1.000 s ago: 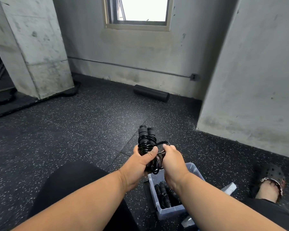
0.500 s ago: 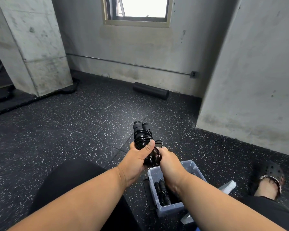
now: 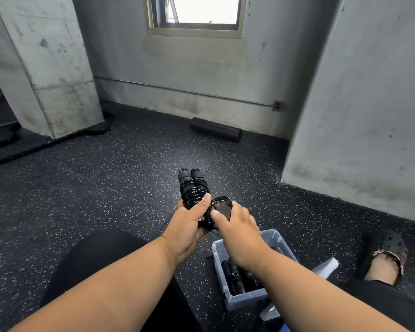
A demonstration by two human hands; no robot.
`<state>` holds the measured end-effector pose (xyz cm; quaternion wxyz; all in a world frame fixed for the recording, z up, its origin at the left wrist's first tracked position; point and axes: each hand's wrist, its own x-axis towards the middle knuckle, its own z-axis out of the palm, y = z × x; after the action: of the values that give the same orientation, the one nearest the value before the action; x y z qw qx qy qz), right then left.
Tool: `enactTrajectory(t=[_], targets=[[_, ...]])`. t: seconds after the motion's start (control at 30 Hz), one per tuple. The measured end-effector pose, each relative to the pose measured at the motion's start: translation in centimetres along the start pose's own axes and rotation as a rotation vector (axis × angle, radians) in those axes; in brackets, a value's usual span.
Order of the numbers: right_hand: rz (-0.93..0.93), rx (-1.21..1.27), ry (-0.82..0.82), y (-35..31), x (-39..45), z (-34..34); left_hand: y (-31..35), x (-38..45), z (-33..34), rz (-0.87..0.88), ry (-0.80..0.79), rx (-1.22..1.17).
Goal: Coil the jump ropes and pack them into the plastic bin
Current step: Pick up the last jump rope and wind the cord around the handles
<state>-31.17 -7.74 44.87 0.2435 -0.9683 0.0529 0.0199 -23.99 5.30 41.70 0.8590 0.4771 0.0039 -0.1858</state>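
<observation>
The speckled rubber floor (image 3: 86, 188) carries the clear plastic bin (image 3: 246, 300), which sits low and right, directly beneath the right forearm and already holding black coiled ropes (image 3: 235, 274). Above and ahead of it, the left hand (image 3: 189, 226) clenches the wound jump rope (image 3: 193, 188), its paired handles pointing up and away. The right hand (image 3: 237, 226), nearer the bin, pinches the last loose cord loop (image 3: 222, 204) just beside the bundle, probably to tuck it
</observation>
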Motion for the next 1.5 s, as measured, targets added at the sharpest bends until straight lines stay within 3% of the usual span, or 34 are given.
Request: enactTrajectory(t=[0.37, 0.5, 0.6, 0.7, 0.83, 1.07, 1.37, 1.5], targets=[[-0.125, -0.172, -0.018, -0.9, -0.2, -1.0, -0.5, -0.2, 0.1, 0.02, 0.03, 0.016], [-0.226, -0.379, -0.044, -0.9, 0.1, -0.4, -0.7, -0.1, 0.2, 0.015, 0.03, 0.08], [-0.269, -0.386, 0.009, -0.5, 0.6, 0.3, -1.0, -0.1, 0.0, 0.02, 0.033, 0.084], [-0.223, -0.217, 0.061, -0.5, 0.5, 0.1, -0.9, -0.3, 0.2, 0.032, 0.013, 0.128], [-0.055, 0.236, 0.071, -0.5, 1.1, 0.1, -1.0, -0.4, 0.2, 0.06, 0.01, 0.236], [-0.061, 0.553, -0.029, 1.2, 2.3, -0.1, -0.2, -0.7, 0.1, 0.068, 0.029, 0.312], [0.061, 0.544, 0.035, 2.1, 2.2, -0.6, -0.3, -0.9, 0.1, 0.06, 0.034, 0.304], [0.006, 0.486, 0.253, 2.0, 2.0, -0.1, -0.3, -0.8, 0.3, 0.029, 0.047, 0.262]])
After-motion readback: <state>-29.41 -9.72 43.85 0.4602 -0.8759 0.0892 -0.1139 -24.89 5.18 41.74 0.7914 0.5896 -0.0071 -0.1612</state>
